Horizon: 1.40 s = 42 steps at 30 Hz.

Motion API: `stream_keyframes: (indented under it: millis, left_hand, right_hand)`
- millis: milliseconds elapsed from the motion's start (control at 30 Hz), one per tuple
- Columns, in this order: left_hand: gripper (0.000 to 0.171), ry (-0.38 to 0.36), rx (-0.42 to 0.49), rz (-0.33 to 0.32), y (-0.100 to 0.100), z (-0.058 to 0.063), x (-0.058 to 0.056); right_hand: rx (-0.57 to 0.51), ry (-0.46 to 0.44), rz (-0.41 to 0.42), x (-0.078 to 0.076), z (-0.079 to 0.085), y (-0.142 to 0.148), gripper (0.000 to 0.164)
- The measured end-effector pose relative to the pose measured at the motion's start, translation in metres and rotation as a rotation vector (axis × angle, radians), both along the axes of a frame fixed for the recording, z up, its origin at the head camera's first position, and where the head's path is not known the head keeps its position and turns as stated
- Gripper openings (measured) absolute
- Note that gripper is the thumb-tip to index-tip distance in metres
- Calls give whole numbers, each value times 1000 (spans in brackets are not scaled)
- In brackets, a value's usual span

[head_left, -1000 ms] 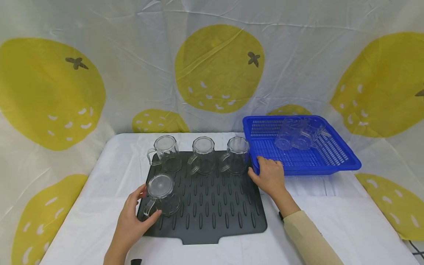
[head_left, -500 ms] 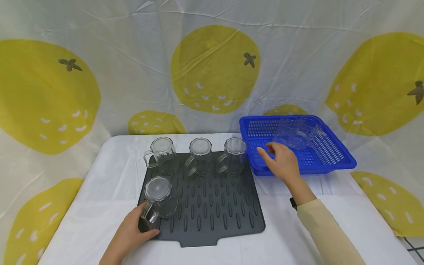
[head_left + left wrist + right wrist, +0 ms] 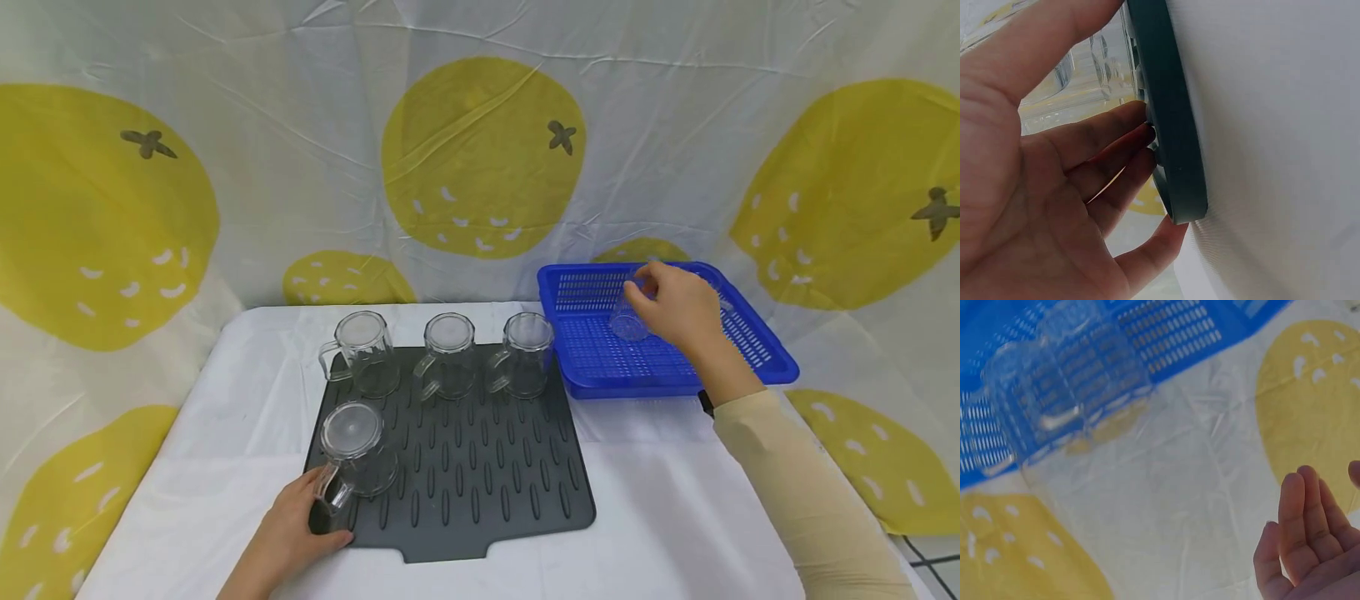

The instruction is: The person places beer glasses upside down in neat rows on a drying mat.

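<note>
My left hand (image 3: 288,525) rests at the front left corner of a dark grey ridged drying mat (image 3: 480,525). In the left wrist view its fingertips touch the mat's edge (image 3: 1175,125). Beside that hand, a clear glass mug (image 3: 352,431) stands upside down on the mat, handle toward the fingers. My right hand (image 3: 678,304) is over a blue plastic basket (image 3: 675,388), fingers loosely bent with nothing between them. Glass mugs (image 3: 1063,387) lie in the basket, partly hidden by that hand in the head view; one mug (image 3: 628,325) shows left of it.
Three more upside-down glass mugs line the mat's back edge: a left one (image 3: 367,358), a middle one (image 3: 452,358) and a right one (image 3: 529,358), close to the basket. White cloth (image 3: 637,483) covers the table. A curtain (image 3: 315,167) with yellow fruit prints hangs behind.
My right hand has moved from the basket's near left corner up and right, over the mugs inside. My left hand has slid down from the front mug to the mat's corner.
</note>
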<state>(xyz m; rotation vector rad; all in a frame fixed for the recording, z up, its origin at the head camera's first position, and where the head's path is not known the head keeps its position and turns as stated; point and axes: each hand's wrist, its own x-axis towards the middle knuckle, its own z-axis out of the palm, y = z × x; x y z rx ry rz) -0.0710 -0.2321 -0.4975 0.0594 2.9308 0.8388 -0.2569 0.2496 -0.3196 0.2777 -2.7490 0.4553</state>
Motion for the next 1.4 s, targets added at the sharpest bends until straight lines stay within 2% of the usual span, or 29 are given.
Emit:
stream_keyframes:
  millis: [133,267,433,600,900,1133,1200,1333,1400]
  left_hand:
    - [99,-4,-5,4,0,0,-1]
    - [100,-9,-12,8,1,0,-1]
    - [100,-18,-17,17,2,0,-1]
    - [101,-15,-14,17,1,-1,0]
    - [99,-21,-13,25,3,0,0]
    - [100,-13,-23,21,2,0,0]
    - [100,-9,-22,22,2,0,0]
    - [100,-10,-17,20,2,-1,1]
    - [100,-15,-12,17,2,-1,1]
  right_hand:
    - [12,-27,-37,-14,17,8,43]
    - [-17,-64,-57,-33,24,20,45]
    - [-17,-106,-91,-58,22,38,49]
    - [-22,-148,-130,-74,13,52,55]
    - [-22,-226,-190,-89,-13,69,59]
    - [-27,-264,-185,-90,-22,72,57]
    - [-24,-293,-176,-91,-24,72,62]
    - [-38,-345,-151,-93,-27,69,84]
    - [-47,-354,-143,-94,-29,68,90]
